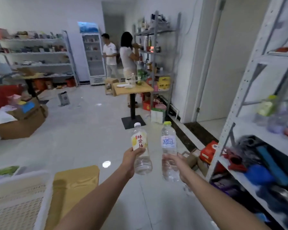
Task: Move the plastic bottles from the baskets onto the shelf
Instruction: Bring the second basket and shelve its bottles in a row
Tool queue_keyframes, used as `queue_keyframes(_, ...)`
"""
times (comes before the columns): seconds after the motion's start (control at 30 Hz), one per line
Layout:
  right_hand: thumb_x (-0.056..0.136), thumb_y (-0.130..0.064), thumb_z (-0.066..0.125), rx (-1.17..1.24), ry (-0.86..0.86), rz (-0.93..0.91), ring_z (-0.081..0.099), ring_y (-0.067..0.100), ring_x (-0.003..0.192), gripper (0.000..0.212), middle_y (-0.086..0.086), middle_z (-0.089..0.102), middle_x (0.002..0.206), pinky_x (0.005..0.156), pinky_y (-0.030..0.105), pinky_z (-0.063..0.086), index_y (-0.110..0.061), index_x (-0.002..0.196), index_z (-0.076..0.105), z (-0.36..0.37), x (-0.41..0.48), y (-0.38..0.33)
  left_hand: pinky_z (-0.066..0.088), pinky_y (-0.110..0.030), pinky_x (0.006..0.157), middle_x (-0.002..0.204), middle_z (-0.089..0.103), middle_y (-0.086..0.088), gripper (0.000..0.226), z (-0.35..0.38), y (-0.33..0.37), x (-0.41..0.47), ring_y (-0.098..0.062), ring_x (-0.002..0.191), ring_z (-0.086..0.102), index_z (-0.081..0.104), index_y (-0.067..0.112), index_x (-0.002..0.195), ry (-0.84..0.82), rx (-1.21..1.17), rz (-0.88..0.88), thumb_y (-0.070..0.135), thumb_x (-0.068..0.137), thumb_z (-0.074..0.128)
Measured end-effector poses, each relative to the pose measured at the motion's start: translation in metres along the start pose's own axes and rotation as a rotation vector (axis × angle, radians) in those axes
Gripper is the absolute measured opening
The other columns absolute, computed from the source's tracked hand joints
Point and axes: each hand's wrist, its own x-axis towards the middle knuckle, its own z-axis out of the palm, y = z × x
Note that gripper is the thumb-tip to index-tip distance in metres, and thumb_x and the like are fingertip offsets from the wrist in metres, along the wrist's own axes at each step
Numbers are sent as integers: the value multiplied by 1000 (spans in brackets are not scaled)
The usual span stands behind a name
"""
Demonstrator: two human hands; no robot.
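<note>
Left forearm (96,196), right forearm (223,201): bare to frame edge. Left grip (131,157), right grip (179,166): bare too.

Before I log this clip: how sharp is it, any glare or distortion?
Head view: the white-capped bottle and green-capped bottle, in the left hand and right hand, are sharp, labels readable; the shelf at right is smeared with blur; a glare spot sits on the floor; the wide lens bends straight edges.
</note>
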Motion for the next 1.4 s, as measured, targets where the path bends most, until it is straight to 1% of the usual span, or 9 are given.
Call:
queue_keyframes(0.1,75,-13,76,63,174,-20,65,13,66,26,1,71,76,59,23,50,-13,99,67,-42,-33,14,49,-31,62,82,65,-12,15,29,-21,-6,-26,69,62,62,4,99,-157,53,-46,6,84,65)
queue_keyframes(0.23,50,-25,87,162,364,-2,66,30,86,52,9,74,84,90,47,50,-11,98,72,-108,-90,33,51,-34,65,92,67,-17,19,81,-62,-29,-30,76,64,61,4,101,-313,119,-137,4,82,64)
queue_keyframes(0.4,64,-9,80,238,566,-22,63,21,56,29,8,68,65,62,30,51,-5,89,66,-189,-178,48,52,-51,86,98,70,-21,36,167,-105,-82,-37,88,65,61,0,111,-548,158,-232,4,77,68)
queue_keyframes(0.5,70,-7,79,266,714,-61,66,27,66,31,13,72,76,72,36,54,-3,99,67,-237,-232,60,53,-46,80,92,67,-20,26,218,-129,-128,-33,81,63,59,-2,109,-683,202,-269,1,83,62)
queue_keyframes(0.7,58,-11,85,346,879,-141,66,24,66,58,13,70,83,63,31,52,-1,110,64,-327,-361,77,52,-34,62,87,64,-17,13,318,-184,-240,-27,71,62,59,2,98,-963,295,-322,-2,85,59)
queue_keyframes(0.93,47,-15,91,391,1040,-176,63,28,71,73,14,68,85,69,39,49,0,113,63,-412,-507,101,55,-39,69,97,65,-21,25,409,-257,-375,-34,81,62,57,0,109,-1134,342,-379,-1,84,61)
queue_keyframes(1.07,60,-9,82,388,1146,-209,63,28,67,56,17,67,84,64,37,51,4,111,62,-447,-586,113,56,-38,66,97,68,-19,26,447,-298,-446,-31,79,66,58,1,109,-1246,362,-419,-1,84,63)
queue_keyframes(1.27,47,-24,90,399,1298,-183,64,29,68,66,14,68,80,65,36,50,-2,103,64,-484,-668,136,56,-37,72,107,69,-17,30,483,-343,-522,-28,90,66,63,6,107,-1377,439,-394,-2,78,69)
queue_keyframes(1.4,67,-16,80,425,1401,-193,64,28,65,44,15,67,79,58,32,51,1,103,63,-498,-709,151,57,-36,73,105,70,-17,34,511,-369,-560,-31,93,67,64,5,108,-1462,457,-415,-4,76,70)
